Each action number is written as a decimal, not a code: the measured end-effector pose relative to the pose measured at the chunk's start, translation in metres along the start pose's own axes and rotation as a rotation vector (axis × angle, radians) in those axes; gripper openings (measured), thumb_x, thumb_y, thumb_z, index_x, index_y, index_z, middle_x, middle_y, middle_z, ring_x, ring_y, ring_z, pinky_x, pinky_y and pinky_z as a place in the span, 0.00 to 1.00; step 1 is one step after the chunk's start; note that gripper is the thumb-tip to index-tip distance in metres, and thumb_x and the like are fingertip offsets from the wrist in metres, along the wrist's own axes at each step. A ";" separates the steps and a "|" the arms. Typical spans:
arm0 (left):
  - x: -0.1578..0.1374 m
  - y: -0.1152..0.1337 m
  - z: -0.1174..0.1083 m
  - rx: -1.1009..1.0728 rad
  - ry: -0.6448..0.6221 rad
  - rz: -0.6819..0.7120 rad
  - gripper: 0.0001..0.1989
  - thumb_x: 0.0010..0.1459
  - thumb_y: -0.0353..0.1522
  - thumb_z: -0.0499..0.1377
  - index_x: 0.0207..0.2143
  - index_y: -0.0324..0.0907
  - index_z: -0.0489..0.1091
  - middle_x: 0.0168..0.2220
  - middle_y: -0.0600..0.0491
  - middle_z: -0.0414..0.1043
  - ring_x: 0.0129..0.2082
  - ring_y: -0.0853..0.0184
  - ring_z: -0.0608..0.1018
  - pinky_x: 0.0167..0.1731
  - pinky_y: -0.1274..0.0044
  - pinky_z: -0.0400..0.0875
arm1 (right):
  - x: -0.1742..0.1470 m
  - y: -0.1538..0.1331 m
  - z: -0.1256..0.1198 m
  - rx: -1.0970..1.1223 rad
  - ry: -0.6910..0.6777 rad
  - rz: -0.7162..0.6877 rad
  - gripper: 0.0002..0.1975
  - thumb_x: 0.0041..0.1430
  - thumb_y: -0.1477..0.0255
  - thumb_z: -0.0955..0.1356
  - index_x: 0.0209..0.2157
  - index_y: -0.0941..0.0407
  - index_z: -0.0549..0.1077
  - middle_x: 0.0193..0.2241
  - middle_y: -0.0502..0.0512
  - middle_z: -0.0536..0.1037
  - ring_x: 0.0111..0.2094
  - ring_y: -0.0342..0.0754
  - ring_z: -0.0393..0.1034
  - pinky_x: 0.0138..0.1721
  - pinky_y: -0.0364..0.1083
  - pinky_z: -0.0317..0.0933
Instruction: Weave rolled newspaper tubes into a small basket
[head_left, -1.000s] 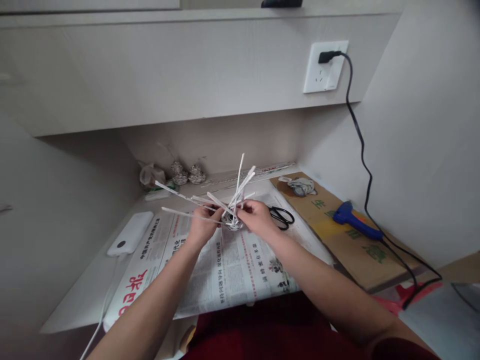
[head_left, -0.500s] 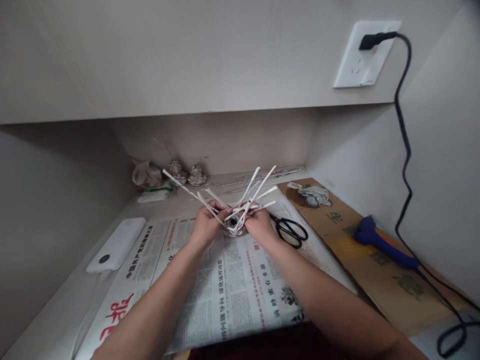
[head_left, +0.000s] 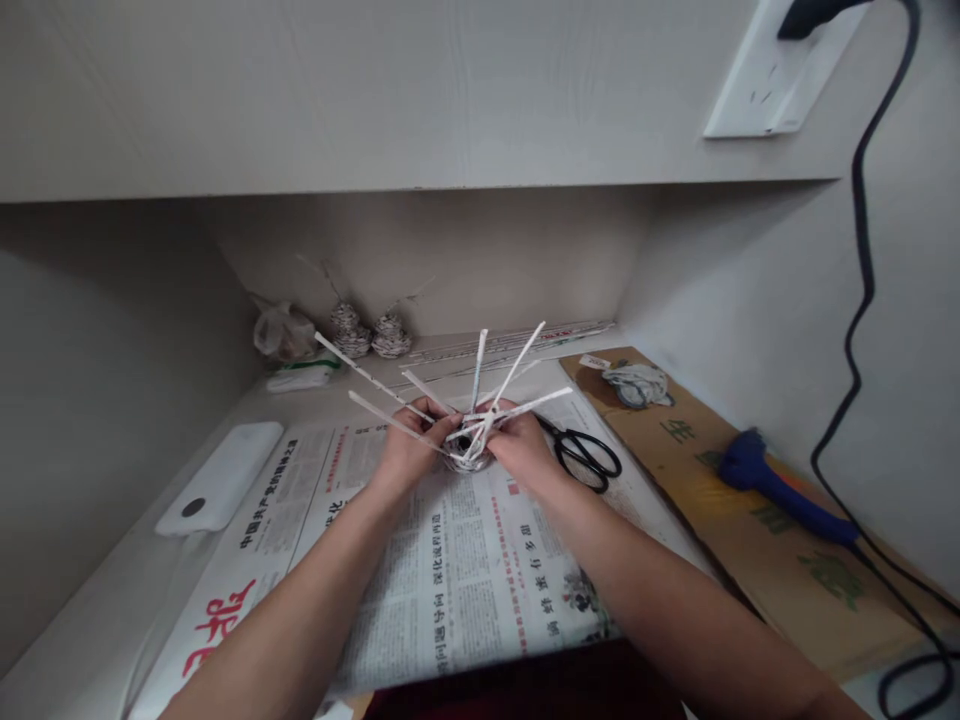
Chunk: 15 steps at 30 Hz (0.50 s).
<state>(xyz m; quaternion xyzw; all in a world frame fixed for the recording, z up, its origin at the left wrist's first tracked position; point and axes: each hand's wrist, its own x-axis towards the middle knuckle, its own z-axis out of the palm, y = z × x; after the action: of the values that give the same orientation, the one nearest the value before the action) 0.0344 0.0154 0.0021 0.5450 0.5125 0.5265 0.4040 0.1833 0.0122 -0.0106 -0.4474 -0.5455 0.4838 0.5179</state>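
A small round weave of rolled paper strips (head_left: 466,460) is held between my two hands, low over the newspaper (head_left: 420,600). Several white strip ends stick up and outward from it. My left hand (head_left: 415,440) grips its left side, with the thumb on the rim. On the opposite side, my right hand (head_left: 519,440) pinches it where the strips cross. The fingertips of both hands are partly hidden behind the weave and strips. Black-handled scissors (head_left: 587,458) lie just right of my right hand, their blades partly covered.
At the back stand two woven gourd shapes (head_left: 391,336) beside a plastic bag (head_left: 283,332); long thin paper rolls (head_left: 517,340) lie alongside. A white device (head_left: 221,478) is on the left. Cardboard (head_left: 720,510) on the right carries a blue glue gun (head_left: 784,490) and crumpled cloth (head_left: 637,385). A shelf overhangs.
The strip ends have spread apart, with the left ones leaning lower and the right ones shifted. Both hands keep hold of the weave. The camera view has tilted slightly.
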 end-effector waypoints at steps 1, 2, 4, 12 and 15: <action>-0.001 -0.001 0.001 0.003 0.001 0.001 0.11 0.44 0.36 0.66 0.24 0.39 0.69 0.20 0.55 0.71 0.19 0.70 0.71 0.22 0.79 0.63 | 0.000 0.000 0.000 0.006 -0.007 -0.003 0.08 0.46 0.68 0.69 0.30 0.55 0.72 0.23 0.48 0.75 0.26 0.44 0.69 0.28 0.42 0.63; -0.001 -0.001 0.001 0.004 0.000 0.003 0.11 0.44 0.35 0.66 0.24 0.39 0.68 0.20 0.55 0.71 0.19 0.70 0.71 0.22 0.79 0.63 | -0.001 -0.001 0.000 0.003 -0.001 -0.006 0.08 0.46 0.67 0.70 0.29 0.55 0.71 0.23 0.48 0.75 0.26 0.45 0.69 0.28 0.42 0.63; -0.002 -0.003 0.002 0.006 -0.003 0.013 0.11 0.45 0.36 0.66 0.24 0.39 0.68 0.21 0.55 0.72 0.20 0.70 0.72 0.22 0.79 0.64 | -0.002 -0.004 0.000 -0.020 0.023 -0.016 0.09 0.46 0.66 0.70 0.29 0.55 0.71 0.25 0.49 0.75 0.28 0.45 0.70 0.30 0.42 0.64; -0.003 0.001 0.002 0.006 0.038 0.004 0.11 0.45 0.35 0.66 0.25 0.39 0.68 0.19 0.55 0.71 0.18 0.72 0.71 0.20 0.79 0.62 | -0.007 -0.016 0.007 0.069 0.050 0.088 0.13 0.44 0.62 0.71 0.24 0.54 0.67 0.21 0.48 0.73 0.23 0.45 0.69 0.26 0.43 0.63; -0.004 0.001 0.003 -0.036 0.044 -0.002 0.13 0.44 0.35 0.68 0.26 0.39 0.68 0.20 0.55 0.72 0.19 0.71 0.72 0.20 0.79 0.63 | -0.006 -0.015 0.009 0.104 0.110 0.071 0.13 0.43 0.62 0.72 0.25 0.55 0.68 0.21 0.48 0.74 0.23 0.44 0.68 0.25 0.42 0.63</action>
<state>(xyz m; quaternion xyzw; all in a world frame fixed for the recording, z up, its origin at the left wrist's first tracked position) 0.0373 0.0119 0.0019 0.5254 0.5122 0.5472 0.4027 0.1752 0.0040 0.0033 -0.4647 -0.4740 0.5043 0.5523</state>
